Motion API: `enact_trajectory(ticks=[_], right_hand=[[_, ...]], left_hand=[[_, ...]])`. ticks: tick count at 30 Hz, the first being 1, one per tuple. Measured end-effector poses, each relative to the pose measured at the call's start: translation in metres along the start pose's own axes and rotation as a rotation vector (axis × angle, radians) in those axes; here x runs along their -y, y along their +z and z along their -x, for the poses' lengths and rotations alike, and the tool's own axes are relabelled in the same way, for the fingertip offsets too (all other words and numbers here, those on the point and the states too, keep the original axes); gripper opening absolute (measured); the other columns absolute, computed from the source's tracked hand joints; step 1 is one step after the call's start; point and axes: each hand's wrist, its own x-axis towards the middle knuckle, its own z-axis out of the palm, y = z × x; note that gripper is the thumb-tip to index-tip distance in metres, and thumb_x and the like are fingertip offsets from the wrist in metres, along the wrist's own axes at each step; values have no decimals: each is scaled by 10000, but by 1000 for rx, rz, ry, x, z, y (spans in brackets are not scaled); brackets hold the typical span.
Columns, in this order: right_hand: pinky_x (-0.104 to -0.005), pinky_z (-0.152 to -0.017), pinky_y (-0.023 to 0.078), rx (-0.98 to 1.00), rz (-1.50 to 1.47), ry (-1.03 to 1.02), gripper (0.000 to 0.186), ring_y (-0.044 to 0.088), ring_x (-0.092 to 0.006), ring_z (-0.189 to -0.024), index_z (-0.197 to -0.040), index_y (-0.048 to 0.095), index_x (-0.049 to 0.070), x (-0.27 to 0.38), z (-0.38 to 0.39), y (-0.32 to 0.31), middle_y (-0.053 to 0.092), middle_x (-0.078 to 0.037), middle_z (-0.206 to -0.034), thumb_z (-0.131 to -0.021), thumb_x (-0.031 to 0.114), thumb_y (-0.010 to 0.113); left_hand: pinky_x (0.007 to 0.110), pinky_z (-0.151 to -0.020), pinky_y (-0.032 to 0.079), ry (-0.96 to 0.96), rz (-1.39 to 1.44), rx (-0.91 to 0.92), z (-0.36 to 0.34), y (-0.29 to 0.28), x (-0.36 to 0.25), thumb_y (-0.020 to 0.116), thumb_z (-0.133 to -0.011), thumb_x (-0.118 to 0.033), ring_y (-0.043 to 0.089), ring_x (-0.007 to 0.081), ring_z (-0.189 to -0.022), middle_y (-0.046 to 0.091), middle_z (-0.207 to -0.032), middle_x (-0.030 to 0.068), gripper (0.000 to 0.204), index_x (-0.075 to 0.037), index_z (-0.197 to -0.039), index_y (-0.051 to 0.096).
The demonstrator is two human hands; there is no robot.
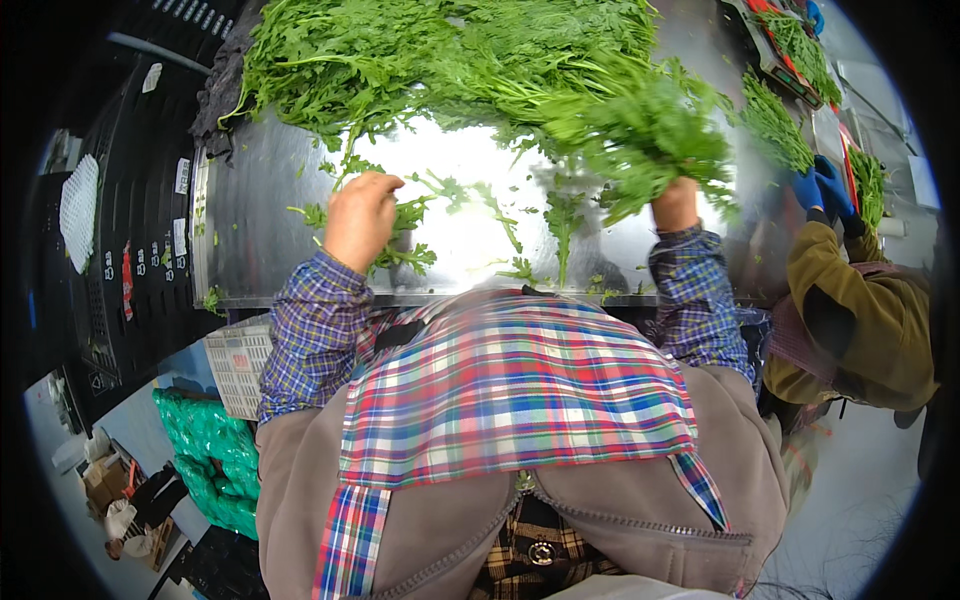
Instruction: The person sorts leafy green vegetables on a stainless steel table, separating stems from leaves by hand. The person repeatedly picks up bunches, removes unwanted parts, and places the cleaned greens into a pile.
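My right hand [677, 204] is closed round a bunch of leafy chrysanthemum greens [640, 135]. The bunch is smeared by motion and hides most of my fingers. My left hand [362, 218] is above the metal table [265, 215], on the left, with curled fingers and the back of the hand up. A loose sprig [408, 225] shows beside it, and leaves stick out above the knuckles. Whether anything sits in the left fingers is hidden. A large heap of the same greens [400, 50] covers the far part of the table.
Loose leaves [563, 225] are scattered on the table. Black crates [140, 230] are stacked to the left, above a white crate [240, 365] and a green wrapped bundle [208, 455]. On the right, a co-worker's blue-gloved hands [822, 188] are near more greens and a red-edged tray [855, 175].
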Motion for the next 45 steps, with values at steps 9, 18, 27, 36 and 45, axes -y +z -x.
enact_trajectory(ticks=[9,18,27,36,45], right_hand=[[-266,-678,444,336,-1427,457,196,465,-122,-708,-1076,480,-13,72,27,-69,506,-37,-898,-921,103,514],[-370,-896,493,269,-1387,612,325,592,-222,-930,-1219,476,-42,59,47,-34,586,-103,-983,-935,115,490],[-321,-652,502,-190,-445,331,232,610,-185,-715,-1045,583,-53,12,39,-93,639,-86,-811,-842,58,600],[-423,-845,479,-88,1311,310,758,596,-367,-972,-1325,329,6,-40,32,-151,592,-263,-1051,-729,261,721],[-389,-841,476,-92,886,-302,379,597,-325,-979,-1007,652,7,107,-20,-59,641,-185,-1020,-754,285,705]], left_hand=[[577,-995,312,708,137,438,-33,101,-112,670,-725,-225,378,317,-1261,479,-1282,83,460,-177,-1169,559],[533,-1029,297,833,46,595,-37,113,-63,616,-704,-94,466,292,-1118,527,-1071,95,199,-98,-899,577],[537,-1062,270,572,-148,767,5,-13,35,569,-750,-92,443,303,-1152,509,-1112,112,176,-68,-923,590],[518,-1027,297,423,-39,348,-7,-8,10,575,-777,-82,476,325,-1144,545,-1149,113,267,-73,-1044,592],[402,-897,425,214,336,122,-15,49,-34,557,-724,-18,543,325,-1001,610,-986,142,223,-14,-940,611]])
